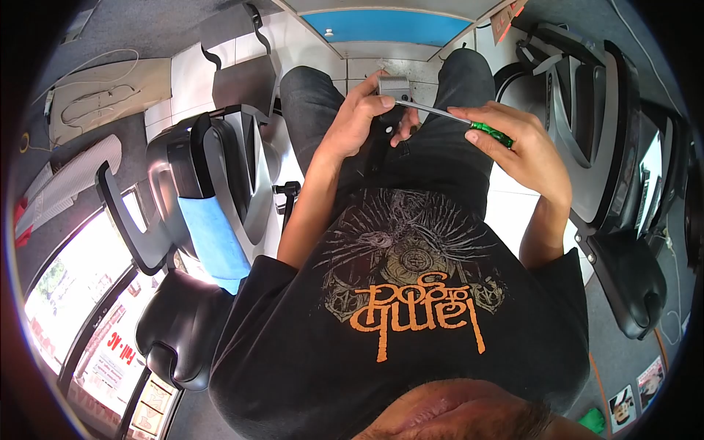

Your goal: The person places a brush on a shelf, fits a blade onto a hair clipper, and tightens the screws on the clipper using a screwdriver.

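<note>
Near the top centre, my left hand (358, 121) is wrapped round a small grey ribbed metal part (394, 87) joined to a dark piece below it. My right hand (524, 143) grips the green handle of a screwdriver (490, 133). The screwdriver's metal shaft points left, and its tip is at or close to the lower edge of the ribbed part, by my left thumb. Whether the tip sits in a screw is too small to tell. Both hands are above my lap, over dark trousers (466, 158).
Black chairs stand at the left (183, 315) and right (631, 286). A blue cloth (214, 238) hangs on the left chair's armrest. A blue panel (396, 26) is ahead, beyond my knees. A cardboard sheet with a cable (110, 92) lies at the upper left.
</note>
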A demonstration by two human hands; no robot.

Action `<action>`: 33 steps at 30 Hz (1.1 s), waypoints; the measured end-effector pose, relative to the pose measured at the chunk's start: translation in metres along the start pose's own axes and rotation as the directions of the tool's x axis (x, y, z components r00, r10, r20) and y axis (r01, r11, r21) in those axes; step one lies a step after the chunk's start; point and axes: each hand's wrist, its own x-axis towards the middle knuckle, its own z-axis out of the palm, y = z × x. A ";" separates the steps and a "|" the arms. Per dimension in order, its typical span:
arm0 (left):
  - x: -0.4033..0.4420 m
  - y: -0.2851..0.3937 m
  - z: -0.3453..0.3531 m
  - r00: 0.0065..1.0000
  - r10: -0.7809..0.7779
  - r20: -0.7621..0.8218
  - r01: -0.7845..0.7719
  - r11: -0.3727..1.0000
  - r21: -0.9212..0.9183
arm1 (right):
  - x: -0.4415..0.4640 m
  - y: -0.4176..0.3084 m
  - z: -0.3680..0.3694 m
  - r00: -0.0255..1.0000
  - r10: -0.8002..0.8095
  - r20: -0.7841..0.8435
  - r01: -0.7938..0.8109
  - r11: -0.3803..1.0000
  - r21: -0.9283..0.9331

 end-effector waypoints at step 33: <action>0.000 0.002 -0.006 0.972 0.189 -0.143 -0.003 0.612 0.791 | 0.007 0.013 -0.001 0.968 0.216 0.128 -0.205 0.974 -0.092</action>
